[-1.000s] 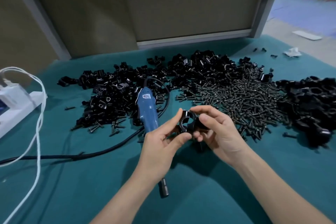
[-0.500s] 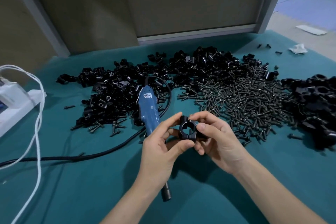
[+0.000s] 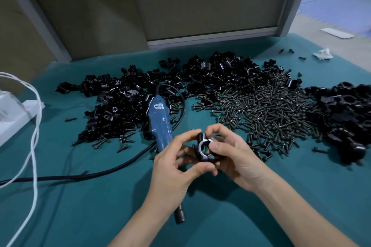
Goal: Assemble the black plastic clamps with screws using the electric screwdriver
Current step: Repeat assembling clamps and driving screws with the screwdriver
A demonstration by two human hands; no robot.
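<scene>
Head view: both hands meet over the teal table (image 3: 80,206), just this side of the piles.
Clamp (image 3: 203,147): black, off the cloth, pinched between the two hands with its round bore facing the camera.
Left hand (image 3: 172,170): grasping the clamp, thumb under its bottom edge and forefinger arched to its top left corner.
Right hand (image 3: 236,156): gripping it too, thumb flat across the front right, index curled over the top.
Electric screwdriver (image 3: 160,124): blue, lying on the cloth under the left hand, bit end poking out below the wrist.
Screws (image 3: 267,114): a wide heap just beyond the right hand.
Loose clamp parts (image 3: 124,106): heaped left of the screwdriver.
</scene>
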